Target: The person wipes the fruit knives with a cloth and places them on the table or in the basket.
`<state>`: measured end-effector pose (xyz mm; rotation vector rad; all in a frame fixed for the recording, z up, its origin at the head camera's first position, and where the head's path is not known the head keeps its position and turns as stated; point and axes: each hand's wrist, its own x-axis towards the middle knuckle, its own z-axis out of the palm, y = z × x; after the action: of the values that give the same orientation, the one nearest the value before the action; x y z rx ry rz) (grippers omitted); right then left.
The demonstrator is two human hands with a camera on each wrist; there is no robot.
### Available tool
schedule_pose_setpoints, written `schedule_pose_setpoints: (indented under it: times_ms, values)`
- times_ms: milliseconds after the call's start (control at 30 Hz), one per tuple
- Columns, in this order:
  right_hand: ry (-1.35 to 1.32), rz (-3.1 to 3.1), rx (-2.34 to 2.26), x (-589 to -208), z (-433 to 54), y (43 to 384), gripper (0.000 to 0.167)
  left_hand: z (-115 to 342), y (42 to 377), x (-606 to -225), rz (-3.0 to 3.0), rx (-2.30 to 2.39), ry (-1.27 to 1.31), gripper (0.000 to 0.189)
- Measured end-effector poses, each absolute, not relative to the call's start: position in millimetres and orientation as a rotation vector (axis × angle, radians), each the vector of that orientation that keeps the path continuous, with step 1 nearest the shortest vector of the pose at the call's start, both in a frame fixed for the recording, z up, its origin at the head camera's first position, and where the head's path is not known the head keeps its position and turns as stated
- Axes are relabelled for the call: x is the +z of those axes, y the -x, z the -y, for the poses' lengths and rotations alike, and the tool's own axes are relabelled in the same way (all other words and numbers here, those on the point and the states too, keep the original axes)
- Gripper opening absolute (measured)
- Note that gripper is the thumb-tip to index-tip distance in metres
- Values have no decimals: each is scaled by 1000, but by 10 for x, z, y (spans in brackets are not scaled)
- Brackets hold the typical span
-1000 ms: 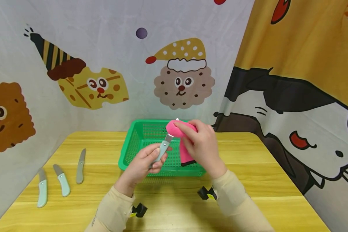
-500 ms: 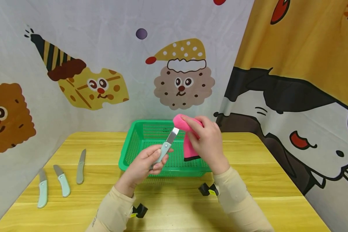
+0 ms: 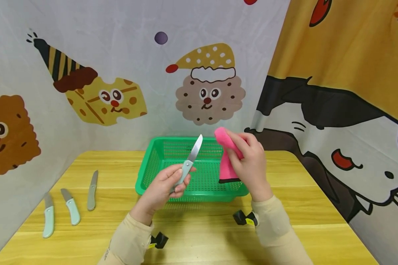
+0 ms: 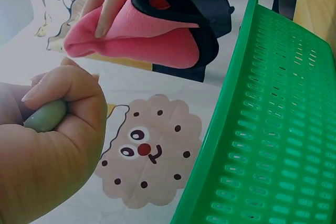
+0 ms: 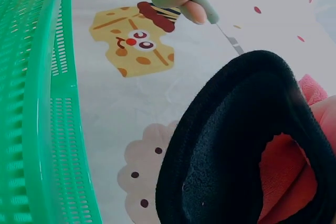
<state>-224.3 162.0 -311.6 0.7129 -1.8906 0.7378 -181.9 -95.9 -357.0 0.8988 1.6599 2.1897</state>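
Note:
My left hand grips the pale green handle of a folding knife, its blade bare and pointing up and away over the basket. In the left wrist view only the rounded handle end shows between the curled fingers. To the right, my right hand pinches a pink cloth with black edging, apart from the blade. The right wrist view shows the cloth's dark opening close up, hiding the knife tip. Beneath both hands stands a green perforated basket.
On the table's left lie three more knives with blades out: a pale green one, another pale green one and a greyish one. A printed curtain hangs behind the wooden table.
My right hand has drawn the pink cloth up and right, off the knife blade, so the whole blade now shows. The left hand with the knife has barely moved.

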Motion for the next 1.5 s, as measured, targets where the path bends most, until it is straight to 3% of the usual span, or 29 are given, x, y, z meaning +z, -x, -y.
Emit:
schedule_pose_setpoints:
  times_ms: [267, 600, 967, 1233, 1500]
  values:
    - [-695, 1887, 765, -3135, -1696, 2201, 39, 946, 1788, -3523, -1911, 2209, -828, 37]
    - [-694, 1903, 753, -3164, -1709, 2177, 41, 914, 1786, -3460, -2568, 2119, -865, 19]
    - [-701, 1902, 752, -3209, -1681, 2156, 38, 837, 1857, -3453, -3705, 1425, -1122, 30]
    - [-683, 1849, 830, -3276, -1593, 2104, 39, 816, 1860, -3477, -3873, 1281, -1119, 37]
    - [-841, 1777, 797, -3338, -1319, 1980, 27, 769, 1901, -3505, -3920, 1321, -1306, 25]
